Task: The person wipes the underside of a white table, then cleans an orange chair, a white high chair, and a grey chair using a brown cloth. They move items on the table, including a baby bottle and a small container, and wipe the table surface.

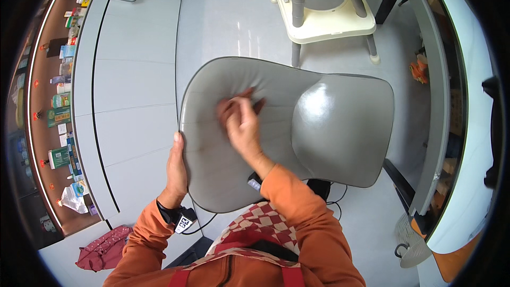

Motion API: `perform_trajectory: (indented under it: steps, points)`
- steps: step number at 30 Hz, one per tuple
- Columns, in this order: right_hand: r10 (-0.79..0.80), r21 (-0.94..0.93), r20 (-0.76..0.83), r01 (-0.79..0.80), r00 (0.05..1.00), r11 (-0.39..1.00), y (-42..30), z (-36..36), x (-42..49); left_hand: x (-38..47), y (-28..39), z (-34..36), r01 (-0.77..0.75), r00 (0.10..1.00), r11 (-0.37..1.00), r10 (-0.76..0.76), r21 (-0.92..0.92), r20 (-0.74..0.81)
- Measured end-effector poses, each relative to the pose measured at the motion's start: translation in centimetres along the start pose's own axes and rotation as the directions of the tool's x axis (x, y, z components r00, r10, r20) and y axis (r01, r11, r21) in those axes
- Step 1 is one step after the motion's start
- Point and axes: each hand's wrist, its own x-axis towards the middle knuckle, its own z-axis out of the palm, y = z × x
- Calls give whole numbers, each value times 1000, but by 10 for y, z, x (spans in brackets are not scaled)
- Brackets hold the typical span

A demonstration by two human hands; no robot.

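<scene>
A grey leather-look chair stands in front of me, its wide rounded part to the left and a smoother, shiny part to the right. My left hand grips the left edge of the chair, thumb on top and the other fingers hidden behind it. Over the creased middle of the wide part, my right hand holds a bunched reddish-brown cloth against the surface. Blur hides the exact shape of the cloth and fingers.
A cream high chair with grey legs stands at the far side. Left are grey cabinet fronts and a lit shelf with boxes and bottles. A white-topped table borders the right. A red patterned cloth item lies lower left.
</scene>
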Motion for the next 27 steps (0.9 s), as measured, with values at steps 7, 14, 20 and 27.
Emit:
perform_trajectory:
  steps: [7,14,20,27]
  points:
    - [7,379,709,-390,705,839,-70,-41,-84,7,-9,-9,91,992,991,-81,-102,94]
    - [225,563,298,-361,928,744,-67,-80,23,3,-14,-6,1,1000,1000,-1,-30,20]
    - [-214,-223,368,309,905,924,-122,12,6,3,-9,-2,209,965,842,-94,-497,246]
    - [-110,-294,341,218,933,931,-121,-5,-112,14,-25,-18,590,737,614,-145,-524,660]
